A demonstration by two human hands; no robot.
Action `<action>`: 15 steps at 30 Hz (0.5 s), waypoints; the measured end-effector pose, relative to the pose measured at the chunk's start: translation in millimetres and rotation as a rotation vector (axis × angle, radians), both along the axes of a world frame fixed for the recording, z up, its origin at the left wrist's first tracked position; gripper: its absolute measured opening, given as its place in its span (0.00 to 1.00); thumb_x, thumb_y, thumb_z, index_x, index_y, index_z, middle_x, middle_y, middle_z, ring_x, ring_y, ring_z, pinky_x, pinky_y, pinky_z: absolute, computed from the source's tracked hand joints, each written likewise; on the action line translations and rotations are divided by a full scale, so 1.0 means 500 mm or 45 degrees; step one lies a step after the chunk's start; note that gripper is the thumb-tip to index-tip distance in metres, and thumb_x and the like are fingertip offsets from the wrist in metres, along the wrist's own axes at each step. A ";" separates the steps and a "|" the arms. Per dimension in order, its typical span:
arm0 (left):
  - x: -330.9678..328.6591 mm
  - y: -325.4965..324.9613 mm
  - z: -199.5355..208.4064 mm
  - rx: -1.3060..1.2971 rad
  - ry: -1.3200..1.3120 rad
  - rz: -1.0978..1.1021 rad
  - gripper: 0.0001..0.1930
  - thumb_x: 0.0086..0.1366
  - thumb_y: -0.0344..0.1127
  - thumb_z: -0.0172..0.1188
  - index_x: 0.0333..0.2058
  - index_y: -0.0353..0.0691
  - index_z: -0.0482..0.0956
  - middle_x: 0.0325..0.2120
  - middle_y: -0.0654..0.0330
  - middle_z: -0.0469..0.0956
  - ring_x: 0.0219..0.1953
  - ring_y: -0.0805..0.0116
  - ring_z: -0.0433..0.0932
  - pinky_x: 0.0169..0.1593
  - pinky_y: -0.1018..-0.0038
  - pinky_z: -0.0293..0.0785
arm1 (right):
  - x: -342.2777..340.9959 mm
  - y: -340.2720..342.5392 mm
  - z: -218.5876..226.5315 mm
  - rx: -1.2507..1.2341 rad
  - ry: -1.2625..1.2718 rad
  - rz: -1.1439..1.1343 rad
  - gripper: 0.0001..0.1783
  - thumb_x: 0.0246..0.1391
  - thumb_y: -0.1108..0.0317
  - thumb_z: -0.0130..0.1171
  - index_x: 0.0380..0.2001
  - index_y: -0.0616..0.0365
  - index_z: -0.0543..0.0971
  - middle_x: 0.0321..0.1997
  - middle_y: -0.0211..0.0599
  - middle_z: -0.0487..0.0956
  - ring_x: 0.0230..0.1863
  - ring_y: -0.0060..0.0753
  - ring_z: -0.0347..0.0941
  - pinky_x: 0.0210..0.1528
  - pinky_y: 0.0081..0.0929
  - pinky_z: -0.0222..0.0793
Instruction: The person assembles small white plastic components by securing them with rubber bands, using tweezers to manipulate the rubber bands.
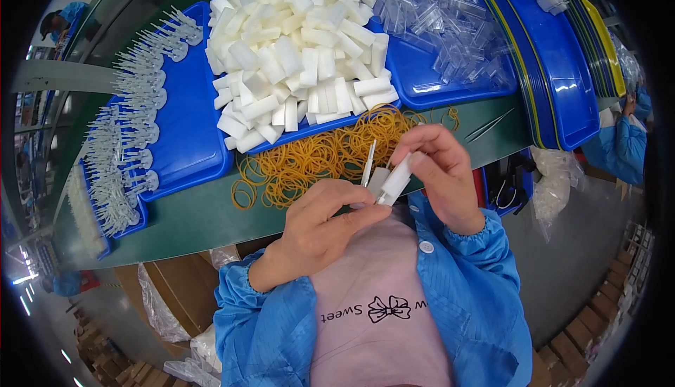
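In front of my chest, close to the table's near edge, both hands meet. My left hand (316, 224) is closed, its thumb and fingers pinching a white plastic part with a thin upright stem (370, 160). My right hand (444, 175) pinches a white foam block (397, 179) between thumb and fingers, its lower end against the plastic part. A second white piece shows just behind the block, partly hidden. Just beyond my hands lies a loose heap of tan rubber bands (302, 169).
A big pile of white foam blocks (288, 56) rises ahead. Clear plastic pieces (450, 21) fill a blue tray at right, near tweezers (490, 125) and stacked trays (562, 71). At left, a blue tray (184, 130) bears rows of white stemmed parts (126, 141).
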State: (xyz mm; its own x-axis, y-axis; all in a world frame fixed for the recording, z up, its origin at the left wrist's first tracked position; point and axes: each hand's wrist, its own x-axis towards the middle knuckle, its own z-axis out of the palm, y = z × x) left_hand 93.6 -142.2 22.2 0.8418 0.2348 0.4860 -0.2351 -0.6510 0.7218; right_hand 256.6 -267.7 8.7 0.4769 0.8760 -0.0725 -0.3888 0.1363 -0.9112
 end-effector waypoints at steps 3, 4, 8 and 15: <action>-0.004 -0.008 -0.004 -0.004 -0.027 0.095 0.16 0.44 0.23 0.62 0.36 0.37 0.81 0.32 0.55 0.74 0.31 0.60 0.75 0.32 0.73 0.73 | -0.013 0.001 0.006 0.009 -0.026 0.083 0.12 0.56 0.76 0.50 0.45 0.64 0.70 0.39 0.37 0.75 0.41 0.21 0.70 0.46 0.19 0.65; -0.004 -0.012 -0.005 -0.052 -0.025 0.162 0.17 0.44 0.24 0.63 0.37 0.37 0.80 0.32 0.55 0.75 0.31 0.60 0.76 0.32 0.73 0.73 | -0.016 -0.001 0.006 0.039 -0.077 0.036 0.12 0.55 0.77 0.51 0.43 0.64 0.70 0.39 0.38 0.76 0.42 0.22 0.70 0.47 0.20 0.65; -0.002 -0.016 -0.018 -0.145 -0.100 0.269 0.18 0.45 0.25 0.64 0.40 0.36 0.78 0.31 0.54 0.75 0.31 0.60 0.76 0.33 0.73 0.74 | -0.023 -0.008 -0.003 0.167 -0.335 0.026 0.09 0.53 0.79 0.53 0.39 0.65 0.73 0.39 0.39 0.76 0.44 0.26 0.70 0.47 0.23 0.65; -0.007 0.000 -0.017 -0.401 0.135 0.160 0.14 0.50 0.23 0.63 0.38 0.35 0.77 0.31 0.54 0.76 0.33 0.62 0.76 0.35 0.74 0.72 | 0.010 -0.011 0.032 0.026 -0.396 0.160 0.13 0.48 0.75 0.59 0.39 0.64 0.75 0.40 0.38 0.75 0.43 0.29 0.70 0.47 0.27 0.64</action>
